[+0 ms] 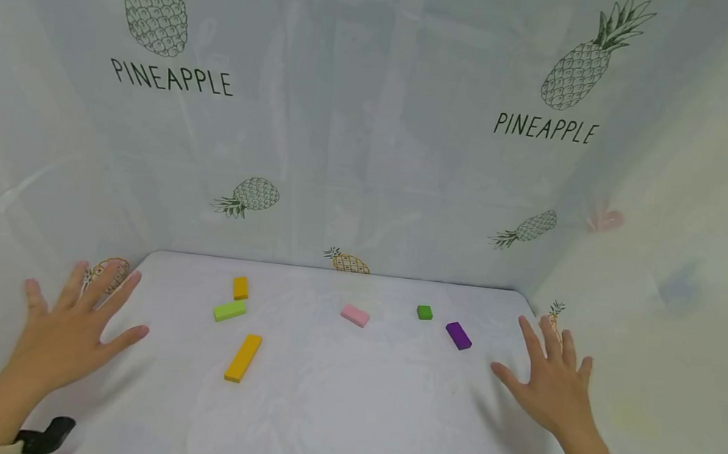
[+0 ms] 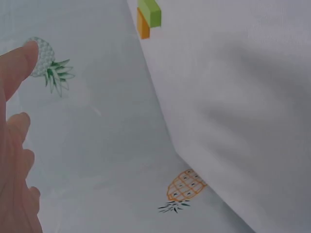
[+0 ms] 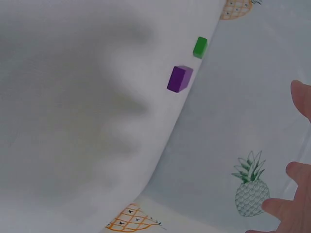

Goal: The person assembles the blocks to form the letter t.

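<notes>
One pink block [image 1: 355, 315]: in head view only.

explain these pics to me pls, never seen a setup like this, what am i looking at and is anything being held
There is no robot here, just a person's bare left hand and right hand. The big picture comes from a camera worn on the head, looking forward and down. The other two come from cameras on each wrist, so each shows part of its own hand up close.

On the white table lie six blocks: a short yellow one, a lime one, a long yellow one, a pink one, a green one and a purple one. Behind hangs a pineapple-print cloth.

Nothing is held: both hands are spread, with nothing in their grip.
</notes>
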A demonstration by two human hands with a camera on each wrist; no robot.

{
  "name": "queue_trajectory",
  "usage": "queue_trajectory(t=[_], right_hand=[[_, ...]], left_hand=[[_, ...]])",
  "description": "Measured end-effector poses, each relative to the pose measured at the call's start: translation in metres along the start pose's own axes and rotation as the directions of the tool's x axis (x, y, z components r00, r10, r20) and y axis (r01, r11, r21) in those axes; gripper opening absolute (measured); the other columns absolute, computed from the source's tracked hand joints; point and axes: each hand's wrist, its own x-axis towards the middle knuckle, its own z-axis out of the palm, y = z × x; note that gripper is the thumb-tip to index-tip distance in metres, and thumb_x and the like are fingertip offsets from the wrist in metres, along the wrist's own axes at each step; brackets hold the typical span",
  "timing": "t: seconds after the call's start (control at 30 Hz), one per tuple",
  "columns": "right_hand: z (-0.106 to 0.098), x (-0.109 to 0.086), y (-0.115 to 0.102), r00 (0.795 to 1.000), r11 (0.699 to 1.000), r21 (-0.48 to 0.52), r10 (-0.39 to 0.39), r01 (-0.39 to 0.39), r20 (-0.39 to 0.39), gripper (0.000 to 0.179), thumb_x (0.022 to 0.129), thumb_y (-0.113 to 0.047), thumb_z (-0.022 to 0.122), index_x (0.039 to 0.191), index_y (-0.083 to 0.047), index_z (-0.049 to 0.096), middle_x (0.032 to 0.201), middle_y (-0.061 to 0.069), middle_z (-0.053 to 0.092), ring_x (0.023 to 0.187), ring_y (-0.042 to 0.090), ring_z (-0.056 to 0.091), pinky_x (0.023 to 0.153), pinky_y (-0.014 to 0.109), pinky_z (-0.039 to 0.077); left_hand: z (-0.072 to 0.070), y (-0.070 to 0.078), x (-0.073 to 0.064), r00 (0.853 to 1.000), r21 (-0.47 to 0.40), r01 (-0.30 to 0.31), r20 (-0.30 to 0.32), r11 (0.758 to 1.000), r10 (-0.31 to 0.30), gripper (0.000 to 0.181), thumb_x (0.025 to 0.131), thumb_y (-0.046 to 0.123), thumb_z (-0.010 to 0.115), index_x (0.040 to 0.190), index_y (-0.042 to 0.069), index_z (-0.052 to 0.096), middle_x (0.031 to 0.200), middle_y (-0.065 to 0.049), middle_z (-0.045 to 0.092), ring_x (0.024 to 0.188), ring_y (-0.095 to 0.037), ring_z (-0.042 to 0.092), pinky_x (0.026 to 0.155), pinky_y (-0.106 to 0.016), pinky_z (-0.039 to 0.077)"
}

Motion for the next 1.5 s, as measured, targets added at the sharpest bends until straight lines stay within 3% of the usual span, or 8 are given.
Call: queue_trajectory(t=[0.2, 0.43, 0.63, 1.0, 1.23, 1.5], right_hand=[[0.005, 0.005, -0.006, 1.000, 0.999, 0.037, -0.006, 0.006, -0.004, 0.101, 0.093, -0.064, 0.071, 0.171, -0.024, 0.021, 0.173, 0.026, 0.019, 0.154, 0.062, 0.013, 0.105, 0.094, 0.011], [0.011, 0.012, -0.012, 0.998, 0.995, 0.086, -0.046, 0.050, -0.043, 0.098, 0.092, -0.058, 0.075, 0.169, -0.020, 0.028, 0.170, 0.028, 0.026, 0.149, 0.066, 0.022, 0.111, 0.088, 0.015], [0.016, 0.017, -0.014, 0.998, 0.990, 0.130, -0.046, 0.050, -0.037, 0.096, 0.092, -0.055, 0.076, 0.168, -0.018, 0.030, 0.170, 0.028, 0.025, 0.147, 0.066, 0.025, 0.111, 0.088, 0.015], [0.025, 0.027, -0.020, 0.999, 0.983, 0.179, -0.041, 0.043, -0.019, 0.095, 0.093, -0.053, 0.077, 0.168, -0.017, 0.031, 0.169, 0.028, 0.030, 0.147, 0.061, 0.031, 0.103, 0.088, 0.028], [0.027, 0.031, -0.026, 1.000, 0.973, 0.230, -0.008, 0.001, 0.029, 0.093, 0.095, -0.052, 0.075, 0.169, -0.017, 0.029, 0.170, 0.026, 0.027, 0.149, 0.059, 0.030, 0.101, 0.090, 0.028], [0.030, 0.038, -0.032, 0.999, 0.963, 0.270, -0.002, -0.011, 0.048, 0.090, 0.097, -0.048, 0.075, 0.168, -0.015, 0.031, 0.169, 0.027, 0.028, 0.150, 0.058, 0.029, 0.103, 0.087, 0.033]], left_hand=[[0.005, 0.004, 0.006, 0.999, -0.032, -0.028, -0.023, 0.999, 0.027, 0.103, 0.095, 0.063, 0.069, 0.172, 0.031, 0.008, 0.180, -0.003, -0.003, 0.163, -0.040, -0.015, 0.110, -0.079, -0.025], [0.010, 0.007, 0.010, 0.998, -0.072, -0.047, -0.042, 0.996, 0.044, 0.102, 0.095, 0.060, 0.071, 0.172, 0.026, 0.014, 0.179, -0.011, 0.002, 0.163, -0.045, -0.006, 0.112, -0.086, -0.008], [0.015, 0.009, 0.014, 0.998, -0.132, -0.061, -0.036, 0.989, 0.057, 0.098, 0.098, 0.055, 0.070, 0.172, 0.023, 0.014, 0.179, -0.012, 0.001, 0.162, -0.048, 0.000, 0.114, -0.085, -0.005], [0.022, 0.015, 0.018, 0.995, -0.201, -0.069, -0.079, 0.977, 0.054, 0.097, 0.098, 0.050, 0.073, 0.172, 0.019, 0.018, 0.178, -0.018, 0.010, 0.158, -0.053, 0.018, 0.129, -0.066, 0.001], [0.025, 0.020, 0.025, 0.999, -0.267, -0.040, -0.043, 0.963, 0.029, 0.097, 0.097, 0.047, 0.075, 0.172, 0.023, 0.018, 0.177, -0.017, 0.014, 0.154, -0.058, 0.023, 0.115, -0.081, 0.022], [0.029, 0.028, 0.033, 1.000, -0.310, -0.015, -0.027, 0.951, 0.007, 0.098, 0.095, 0.050, 0.078, 0.171, 0.024, 0.023, 0.173, -0.021, 0.026, 0.145, -0.059, 0.036, 0.097, -0.086, 0.036]])
